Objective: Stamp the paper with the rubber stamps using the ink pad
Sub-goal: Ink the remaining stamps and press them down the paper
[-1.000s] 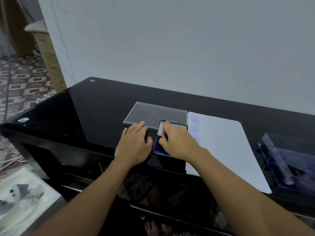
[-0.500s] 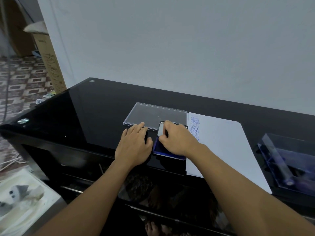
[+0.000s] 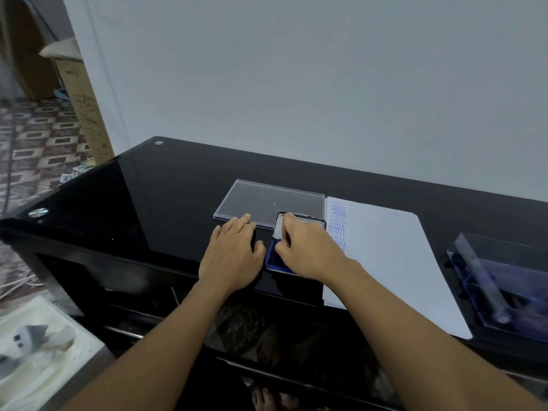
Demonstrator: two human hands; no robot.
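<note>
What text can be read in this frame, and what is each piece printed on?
"AMENDED": blue stamped prints, repeated at the top of a column along the left edge of the paper.
"SAMPLE": blue stamped prints, repeated below those on the same paper; the lowest are faint and partly behind the right hand.
Print on the cardboard box at far left: too blurred to read.

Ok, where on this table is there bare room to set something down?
The widest bare patch is the black table left of the clear lid, out to the corner. A strip runs behind the lid and paper along the wall. It is crowded in the middle, where the left hand, right hand, ink pad and paper's edge meet.
</note>
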